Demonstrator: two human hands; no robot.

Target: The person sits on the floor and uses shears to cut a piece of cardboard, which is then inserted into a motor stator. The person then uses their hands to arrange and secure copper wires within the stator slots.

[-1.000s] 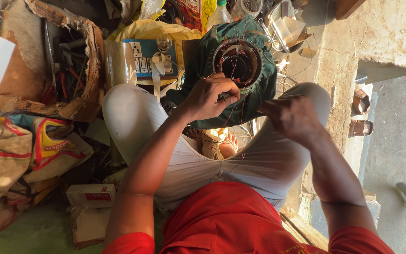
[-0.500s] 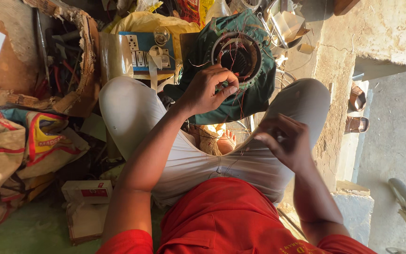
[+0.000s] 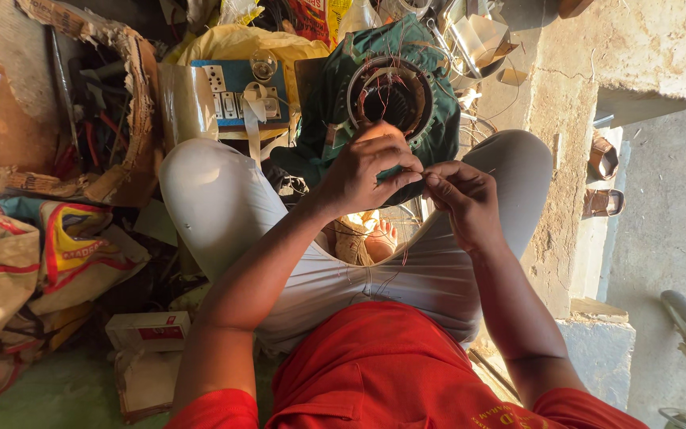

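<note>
Green motor housing (image 3: 343, 103) with its round winding opening stands between the person's knees, in front of a blue switch board (image 3: 236, 91). Left hand (image 3: 367, 171) and right hand (image 3: 462, 199) meet below it, fingertips pinching one thin copper wire (image 3: 424, 172).

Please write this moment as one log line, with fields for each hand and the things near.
left hand: pinches thin wire | right hand: pinches same wire, fingertips meeting the left | behind: green motor housing with ring of windings | left of it: switch board
</note>
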